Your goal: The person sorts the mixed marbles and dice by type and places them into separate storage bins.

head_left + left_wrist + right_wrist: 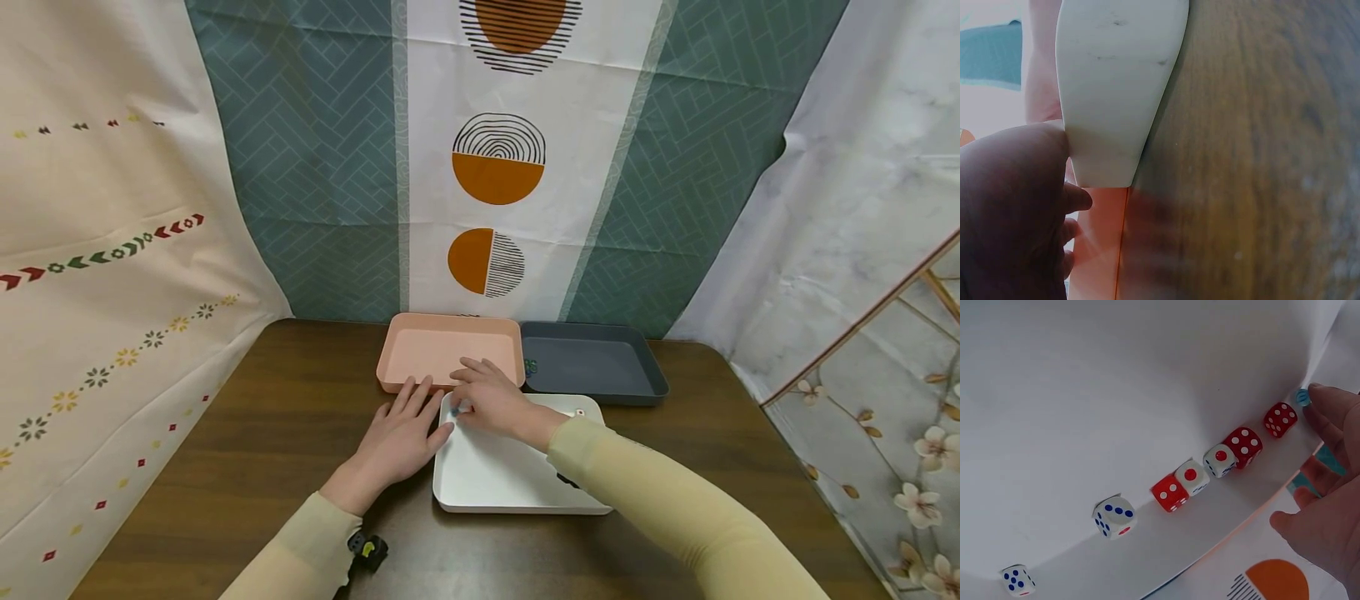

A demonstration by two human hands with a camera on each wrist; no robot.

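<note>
In the head view, my right hand [491, 402] reaches into the far left corner of the white tray [502, 475]. Its thumb and a finger pinch a small translucent blue bead [1302, 397], seen in the right wrist view. Beside it, along the tray's far wall, lie several red and white dice, among them a red die [1280, 420] closest to the fingers and a white die [1114, 517] farther off. My left hand [401, 442] lies at the tray's left edge with its fingers extended, the fingertips near the pink tray [450, 323].
Behind the white tray, the pink tray stands at left and a dark blue-grey tray [600, 367] at right. Small green and blue pieces [530, 367] lie at the dark tray's left side. All stand on a brown wooden table [225, 467], with patterned cloth hanging behind.
</note>
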